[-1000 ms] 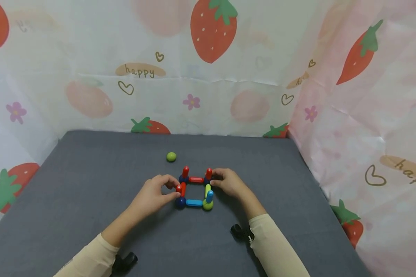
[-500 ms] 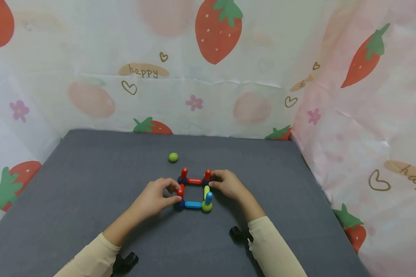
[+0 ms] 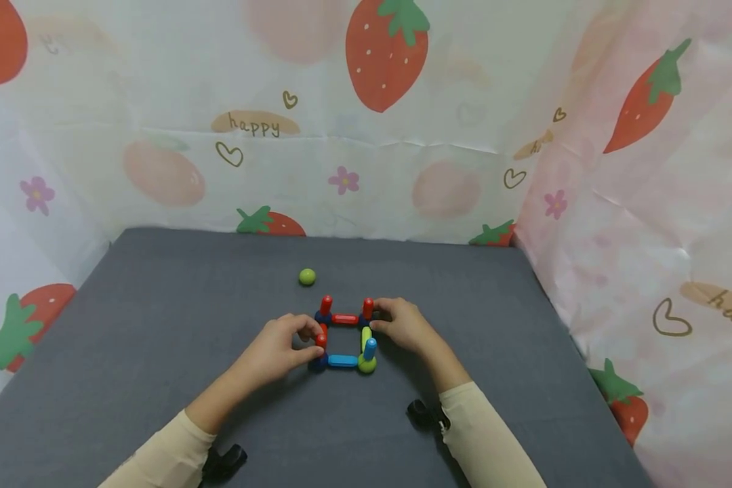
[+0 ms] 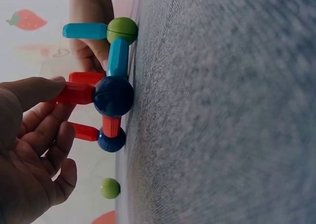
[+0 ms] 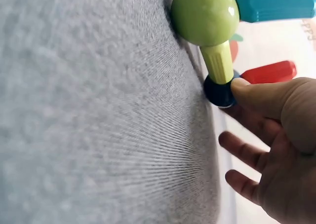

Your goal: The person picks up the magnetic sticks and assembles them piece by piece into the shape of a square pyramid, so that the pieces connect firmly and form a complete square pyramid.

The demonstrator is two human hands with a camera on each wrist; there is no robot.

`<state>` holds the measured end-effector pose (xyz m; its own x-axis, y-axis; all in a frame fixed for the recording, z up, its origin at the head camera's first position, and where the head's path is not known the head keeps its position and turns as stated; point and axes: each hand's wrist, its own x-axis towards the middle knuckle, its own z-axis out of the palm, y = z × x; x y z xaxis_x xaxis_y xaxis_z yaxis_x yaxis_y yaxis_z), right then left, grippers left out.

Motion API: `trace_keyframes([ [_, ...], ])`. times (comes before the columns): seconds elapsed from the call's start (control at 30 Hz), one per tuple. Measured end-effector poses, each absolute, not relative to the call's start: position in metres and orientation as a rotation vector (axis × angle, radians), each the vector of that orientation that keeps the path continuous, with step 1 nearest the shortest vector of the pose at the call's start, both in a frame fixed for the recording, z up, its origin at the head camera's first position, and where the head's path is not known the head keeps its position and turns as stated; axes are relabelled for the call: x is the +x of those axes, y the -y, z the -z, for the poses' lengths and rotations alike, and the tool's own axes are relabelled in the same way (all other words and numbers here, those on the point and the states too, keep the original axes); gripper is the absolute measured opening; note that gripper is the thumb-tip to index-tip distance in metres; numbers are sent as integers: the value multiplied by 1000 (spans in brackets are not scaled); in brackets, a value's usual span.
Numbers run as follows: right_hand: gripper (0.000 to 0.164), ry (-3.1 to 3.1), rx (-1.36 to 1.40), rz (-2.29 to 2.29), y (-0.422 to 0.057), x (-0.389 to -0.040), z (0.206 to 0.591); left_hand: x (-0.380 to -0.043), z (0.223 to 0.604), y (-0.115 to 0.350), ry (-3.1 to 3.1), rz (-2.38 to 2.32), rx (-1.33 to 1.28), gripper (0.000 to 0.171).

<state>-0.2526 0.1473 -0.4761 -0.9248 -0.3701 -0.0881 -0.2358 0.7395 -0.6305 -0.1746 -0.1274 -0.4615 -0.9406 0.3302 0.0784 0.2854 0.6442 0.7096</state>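
Observation:
A square frame of coloured rods and balls lies on the table, with a rod standing up at each corner. At its near left corner my left hand (image 3: 280, 347) pinches an upright red rod (image 4: 79, 93) between thumb and fingers. That rod meets a dark blue ball (image 4: 114, 96). My right hand (image 3: 407, 327) pinches the far right dark blue ball (image 5: 218, 92), from which another red rod (image 3: 369, 309) stands. The near right corner is a green ball (image 3: 367, 364) bearing an upright blue rod (image 3: 370, 349). A blue rod (image 3: 343, 361) forms the near side.
A loose green ball (image 3: 307, 276) lies beyond the frame. Grey cloth (image 3: 177, 305) covers the table. Behind it and at the sides hangs a sheet (image 3: 378, 149) printed with strawberries.
My left hand and its red rod have shifted slightly right and nearer, and the thumb now covers more of the near left ball. The right hand keeps its hold. The view has shifted slightly.

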Motion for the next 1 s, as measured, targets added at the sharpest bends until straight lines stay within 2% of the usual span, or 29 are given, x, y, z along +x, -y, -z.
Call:
trace_keyframes([
  [0.13, 39, -2842, -465, 876, -150, -244, 470, -173, 461, 125, -2792, -1192, 502, 16],
  [0.27, 31, -2864, -427, 929, -157, -232, 457, -174, 461, 125, -2789, -1197, 495, 17],
  [0.43, 21, -2706, -514, 1026, -166, -221, 441, -175, 461, 126, -2772, -1216, 507, 16],
  [0.73, 32, -2298, -712, 1040, -179, -217, 436, -176, 462, 128, -2757, -1216, 513, 16],
  [1.0, 29, -2298, -737, 1085, -176, -218, 441, -176, 461, 129, -2747, -1212, 510, 17],
])
